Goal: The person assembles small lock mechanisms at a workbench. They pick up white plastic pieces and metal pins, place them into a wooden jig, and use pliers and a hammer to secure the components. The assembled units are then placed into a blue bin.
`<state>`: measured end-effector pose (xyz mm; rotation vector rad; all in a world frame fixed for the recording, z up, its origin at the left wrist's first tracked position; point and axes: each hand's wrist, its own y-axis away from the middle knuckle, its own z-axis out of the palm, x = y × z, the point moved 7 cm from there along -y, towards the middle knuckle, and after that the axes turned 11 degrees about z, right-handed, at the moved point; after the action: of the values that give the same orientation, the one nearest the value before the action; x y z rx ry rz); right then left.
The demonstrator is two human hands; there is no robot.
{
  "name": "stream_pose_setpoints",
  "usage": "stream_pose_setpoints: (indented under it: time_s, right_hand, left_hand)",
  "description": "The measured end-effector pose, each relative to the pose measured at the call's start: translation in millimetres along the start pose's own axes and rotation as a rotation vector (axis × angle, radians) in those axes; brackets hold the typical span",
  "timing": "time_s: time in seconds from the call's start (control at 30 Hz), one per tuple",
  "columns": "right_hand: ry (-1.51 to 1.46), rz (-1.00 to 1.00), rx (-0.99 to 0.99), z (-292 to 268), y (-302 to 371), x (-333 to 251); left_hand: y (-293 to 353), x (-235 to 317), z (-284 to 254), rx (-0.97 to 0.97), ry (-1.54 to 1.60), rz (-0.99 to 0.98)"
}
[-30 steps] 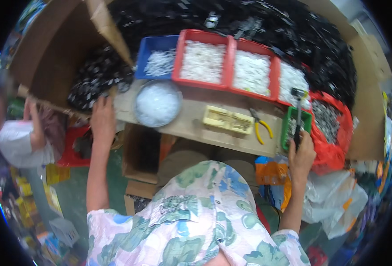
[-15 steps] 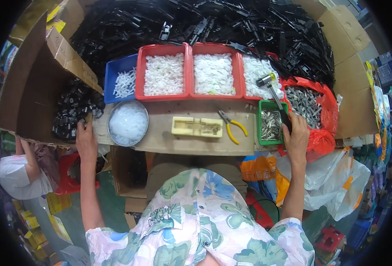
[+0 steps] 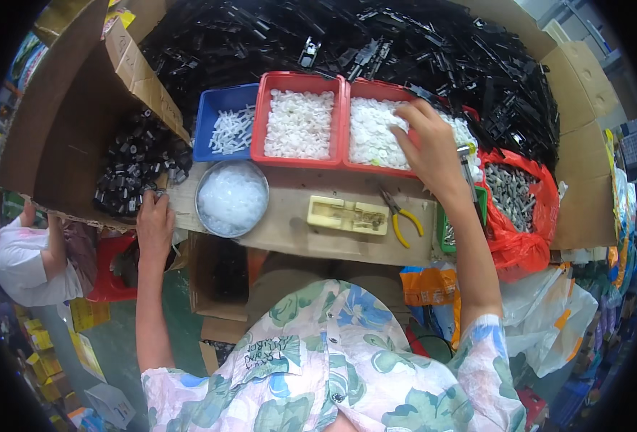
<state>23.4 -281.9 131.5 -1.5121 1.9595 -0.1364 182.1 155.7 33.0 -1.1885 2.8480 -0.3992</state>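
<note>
My right hand (image 3: 428, 147) reaches forward with its fingers spread over the white small parts in the right-hand red tray (image 3: 370, 167). A metal-headed hammer (image 3: 467, 167) lies just right of that wrist, over the green tray (image 3: 443, 237); the hand is not gripping it. At the left corner of the wooden board (image 3: 297, 230), my left hand (image 3: 154, 225) rests with fingertips near loose black parts (image 3: 135, 169) in a cardboard box. Between the hands sit a metal bowl of clear pieces (image 3: 232, 198), a yellow jig (image 3: 347, 214) and yellow-handled pliers (image 3: 402, 216).
A blue tray (image 3: 214, 147) and a second red tray (image 3: 300, 160) of white parts stand behind the board. A big heap of black plastic parts (image 3: 333, 36) fills the back. A red bag of metal pieces (image 3: 523, 241) is at right. Another person (image 3: 23, 252) sits lower left.
My right hand has let go of the hammer and moved up and left over the red tray. The left hand stayed at the board's left corner. The view has shifted.
</note>
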Motion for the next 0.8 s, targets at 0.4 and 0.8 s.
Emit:
stream_pose_setpoints:
  time_s: [0.4, 0.8]
  right_hand:
    - [0.098, -0.118, 0.261, 106.0, -165.5, -40.8]
    - [0.334, -0.05, 0.252, 65.7, -176.8, -9.4]
  left_hand:
    - [3.5, 2.6, -13.7, 0.007, 0.296, -0.086]
    - [17.3, -29.0, 23.2, 0.147, 0.985, -0.435]
